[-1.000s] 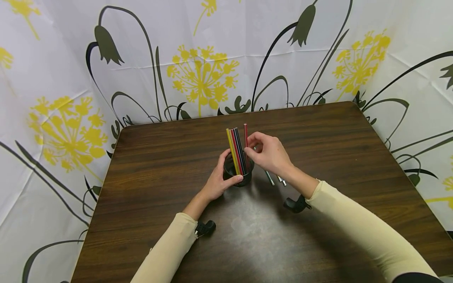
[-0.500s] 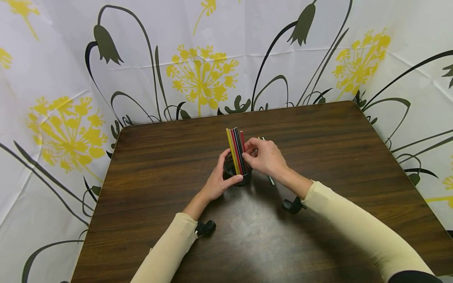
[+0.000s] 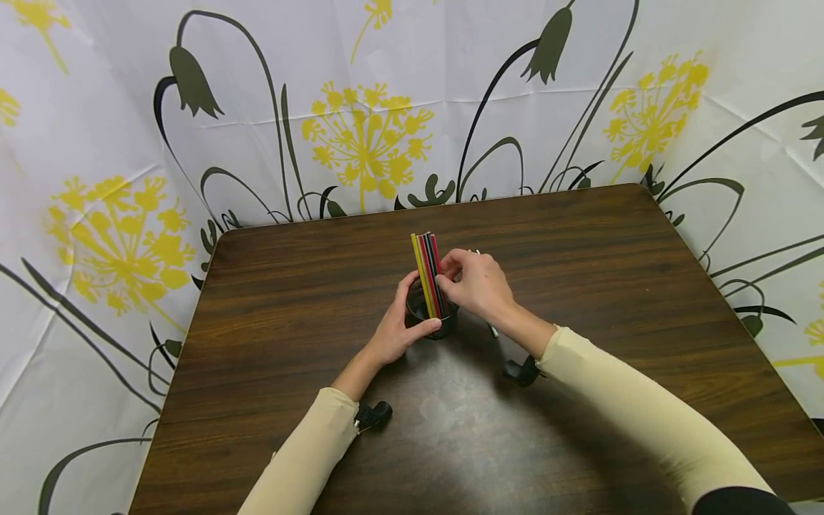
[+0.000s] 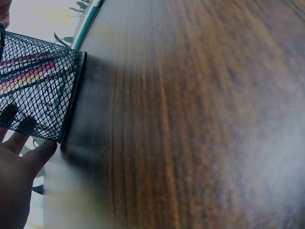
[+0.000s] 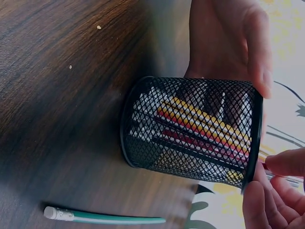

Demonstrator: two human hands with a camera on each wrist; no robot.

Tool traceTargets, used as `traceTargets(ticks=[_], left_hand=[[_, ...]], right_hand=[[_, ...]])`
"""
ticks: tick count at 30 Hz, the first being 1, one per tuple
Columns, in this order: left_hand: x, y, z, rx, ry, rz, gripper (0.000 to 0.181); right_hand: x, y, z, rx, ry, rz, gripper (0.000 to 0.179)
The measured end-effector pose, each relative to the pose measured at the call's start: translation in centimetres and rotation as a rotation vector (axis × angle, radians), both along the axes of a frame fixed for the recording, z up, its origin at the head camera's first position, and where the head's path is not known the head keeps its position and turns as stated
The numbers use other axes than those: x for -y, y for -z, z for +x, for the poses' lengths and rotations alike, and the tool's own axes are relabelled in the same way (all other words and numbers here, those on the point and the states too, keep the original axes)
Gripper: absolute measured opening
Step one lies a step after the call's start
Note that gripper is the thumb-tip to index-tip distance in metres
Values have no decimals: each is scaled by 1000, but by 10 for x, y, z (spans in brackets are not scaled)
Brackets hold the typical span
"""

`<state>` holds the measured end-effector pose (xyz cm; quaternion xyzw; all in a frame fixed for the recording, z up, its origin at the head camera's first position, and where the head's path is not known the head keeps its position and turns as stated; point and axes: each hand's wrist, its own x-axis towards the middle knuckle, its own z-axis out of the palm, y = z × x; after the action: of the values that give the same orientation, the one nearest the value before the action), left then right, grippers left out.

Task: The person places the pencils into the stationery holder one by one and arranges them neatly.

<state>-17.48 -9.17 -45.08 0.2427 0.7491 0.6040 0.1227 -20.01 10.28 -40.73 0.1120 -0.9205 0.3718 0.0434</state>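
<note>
A black mesh pencil cup [image 5: 190,133] stands upright on the table, gripped round its side by my left hand [image 3: 391,330], thumb at the rim. Several pencils lean together inside it, among them a yellow pencil [image 3: 421,272] at the left and black ones in the middle. With thumb and fingertips, my right hand [image 3: 483,287] pinches a red pencil [image 3: 434,249] at the bundle's right side. Its lower part is down in the cup, seen through the mesh. The left wrist view shows the left fingers [image 4: 40,155] low against the cup.
On the brown wood-grain table [image 3: 290,300], a green pencil [image 5: 114,218] with a white eraser lies beside the cup. Pencil ends [image 3: 494,330] show from under the right hand. A flower-printed curtain [image 3: 257,143] hangs behind the table.
The right hand has moved left and slightly down with the red pencil, which now leans against the other pencils in the cup. The left hand has kept its grip on the cup.
</note>
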Motion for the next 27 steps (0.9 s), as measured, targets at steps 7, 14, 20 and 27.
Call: traceTargets(ticks=[7, 14, 20, 27], left_hand=[[0, 0, 0, 4, -2, -7, 83], [0, 0, 0, -6, -4, -21, 83], [0, -1, 0, -1, -5, -15, 82], [1, 1, -1, -14, 14, 16, 83]], right_hand=[[4, 3, -4, -8, 43, 26, 13], [6, 4, -7, 0, 62, 41, 14], [6, 4, -8, -5, 59, 37, 14], [7, 5, -8, -9, 60, 42, 15]])
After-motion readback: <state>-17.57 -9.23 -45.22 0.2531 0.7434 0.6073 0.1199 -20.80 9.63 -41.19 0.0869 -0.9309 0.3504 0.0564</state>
